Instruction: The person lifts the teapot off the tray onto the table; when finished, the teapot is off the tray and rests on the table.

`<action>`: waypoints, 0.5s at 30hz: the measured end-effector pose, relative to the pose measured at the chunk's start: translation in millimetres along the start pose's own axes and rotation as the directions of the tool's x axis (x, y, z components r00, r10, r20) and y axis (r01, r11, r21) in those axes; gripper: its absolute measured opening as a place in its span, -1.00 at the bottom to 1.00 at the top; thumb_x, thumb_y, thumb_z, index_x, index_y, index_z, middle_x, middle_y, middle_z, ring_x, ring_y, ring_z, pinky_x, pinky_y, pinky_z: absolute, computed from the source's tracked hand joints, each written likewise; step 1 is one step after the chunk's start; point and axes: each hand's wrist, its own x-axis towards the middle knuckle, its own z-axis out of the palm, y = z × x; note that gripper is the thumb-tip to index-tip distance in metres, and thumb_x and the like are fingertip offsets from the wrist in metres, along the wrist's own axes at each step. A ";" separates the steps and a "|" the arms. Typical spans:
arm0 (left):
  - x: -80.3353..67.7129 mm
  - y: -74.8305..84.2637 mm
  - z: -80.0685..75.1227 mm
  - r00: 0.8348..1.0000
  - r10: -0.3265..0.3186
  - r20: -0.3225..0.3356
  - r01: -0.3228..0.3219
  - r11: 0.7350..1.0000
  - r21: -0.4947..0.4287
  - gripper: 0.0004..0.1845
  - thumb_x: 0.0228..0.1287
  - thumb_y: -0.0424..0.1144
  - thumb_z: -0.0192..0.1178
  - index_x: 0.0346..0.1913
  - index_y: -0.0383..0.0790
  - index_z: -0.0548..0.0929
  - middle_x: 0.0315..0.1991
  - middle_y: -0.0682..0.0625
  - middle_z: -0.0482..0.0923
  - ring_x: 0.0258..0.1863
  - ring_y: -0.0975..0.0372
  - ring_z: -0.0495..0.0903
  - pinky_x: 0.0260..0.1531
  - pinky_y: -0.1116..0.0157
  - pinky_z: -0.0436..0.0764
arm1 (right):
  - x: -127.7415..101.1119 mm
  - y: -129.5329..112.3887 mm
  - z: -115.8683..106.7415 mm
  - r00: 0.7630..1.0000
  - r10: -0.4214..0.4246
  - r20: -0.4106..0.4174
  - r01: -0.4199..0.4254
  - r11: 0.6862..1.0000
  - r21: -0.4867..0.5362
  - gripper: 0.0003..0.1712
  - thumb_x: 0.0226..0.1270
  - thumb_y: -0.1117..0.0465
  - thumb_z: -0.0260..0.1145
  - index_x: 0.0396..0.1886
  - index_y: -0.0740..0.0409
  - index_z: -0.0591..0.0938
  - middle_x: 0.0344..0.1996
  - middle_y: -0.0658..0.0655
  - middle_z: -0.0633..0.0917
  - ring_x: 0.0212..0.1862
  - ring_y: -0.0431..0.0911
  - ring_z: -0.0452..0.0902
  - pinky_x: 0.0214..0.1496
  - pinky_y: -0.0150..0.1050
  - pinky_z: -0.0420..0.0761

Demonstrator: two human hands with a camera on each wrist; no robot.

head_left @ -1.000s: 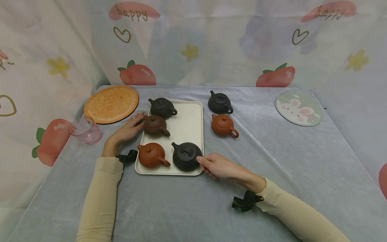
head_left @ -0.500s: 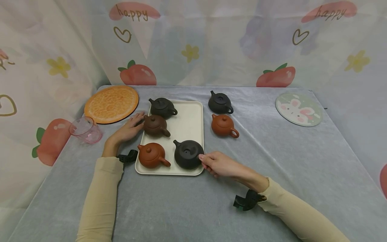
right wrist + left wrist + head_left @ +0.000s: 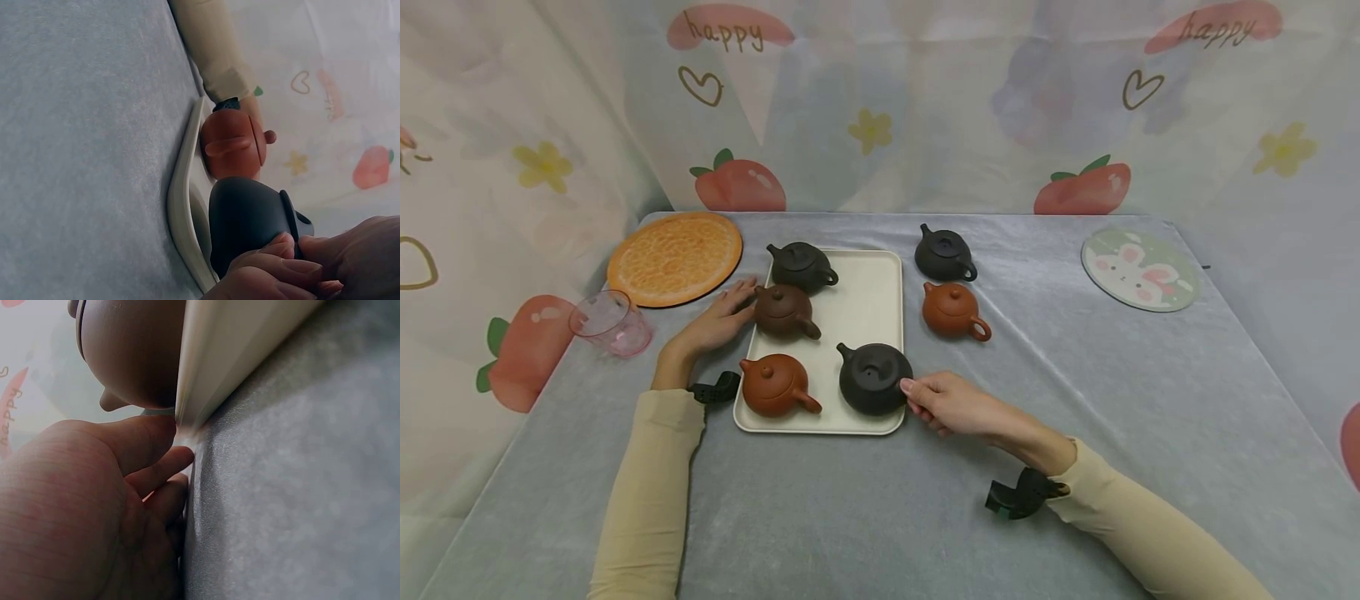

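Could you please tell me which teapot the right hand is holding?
The frontmost black teapot, pinched by the right hand; the other two black ones stand farther back.

The head view peers forward and down over the table (image 3: 1120,400) from above. Both wrist views crouch close, tipped sideways, the right facing leftward; all three share the tray (image 3: 867,296).

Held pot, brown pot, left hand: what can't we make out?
Handle of held pot: covered by the right hand, head and right wrist views.
Underside of held pot: hidden by its own body, head view.
Brown pot: cut off by top edge, left wrist view.
Left hand: cut off by left and bottom edges, left wrist view.
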 end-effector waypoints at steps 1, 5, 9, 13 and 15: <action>0.0 -0.1 0.1 1.000 -0.001 0.001 0.001 1.000 0.000 -0.39 0.59 -0.11 -0.24 0.54 -0.33 0.00 0.59 -0.15 -0.27 0.56 -0.04 -0.40 0.51 -0.05 -0.37 | -0.6 0.2 -0.7 1.000 0.000 -0.003 0.000 1.000 -0.007 -0.43 0.60 -0.04 -0.06 -0.54 0.30 0.41 -0.67 -0.03 0.33 -0.64 -0.20 0.12 -0.59 -0.40 0.19; -0.7 0.2 0.3 1.000 0.000 0.001 0.000 1.000 -0.001 -0.39 0.59 -0.12 -0.23 0.54 -0.32 0.01 0.59 -0.15 -0.27 0.56 -0.03 -0.40 0.51 -0.05 -0.36 | -2.6 1.7 -3.2 1.000 0.002 -0.009 -0.002 1.000 -0.030 -0.42 0.60 -0.05 -0.07 -0.51 0.32 0.42 -0.68 -0.02 0.33 -0.64 -0.19 0.14 -0.58 -0.38 0.22; -1.2 0.9 0.2 1.000 0.001 -0.001 -0.001 1.000 -0.006 -0.39 0.59 -0.11 -0.23 0.54 -0.33 0.02 0.59 -0.15 -0.26 0.56 -0.03 -0.39 0.51 -0.04 -0.36 | -4.5 3.8 -5.4 1.000 0.009 -0.014 -0.009 1.000 -0.015 -0.42 0.59 -0.05 -0.07 -0.51 0.32 0.42 -0.68 -0.02 0.32 -0.65 -0.19 0.13 -0.59 -0.39 0.20; -1.0 1.1 -0.2 1.000 0.008 -0.004 -0.008 1.000 -0.007 -0.39 0.59 -0.10 -0.24 0.53 -0.34 0.02 0.59 -0.15 -0.26 0.56 -0.03 -0.39 0.51 -0.03 -0.36 | -7.1 5.5 -8.0 1.000 0.009 -0.016 -0.009 1.000 0.004 -0.42 0.59 -0.05 -0.06 -0.50 0.35 0.40 -0.66 -0.02 0.34 -0.65 -0.20 0.12 -0.60 -0.40 0.18; -0.4 0.3 -0.3 1.000 0.011 -0.003 -0.011 1.000 -0.006 -0.39 0.59 -0.09 -0.24 0.53 -0.34 0.03 0.59 -0.15 -0.26 0.56 -0.03 -0.39 0.51 -0.03 -0.36 | -8.5 6.2 -9.5 1.000 0.010 -0.018 -0.010 1.000 0.007 -0.42 0.59 -0.05 -0.06 -0.50 0.34 0.40 -0.65 -0.02 0.35 -0.64 -0.20 0.12 -0.59 -0.40 0.18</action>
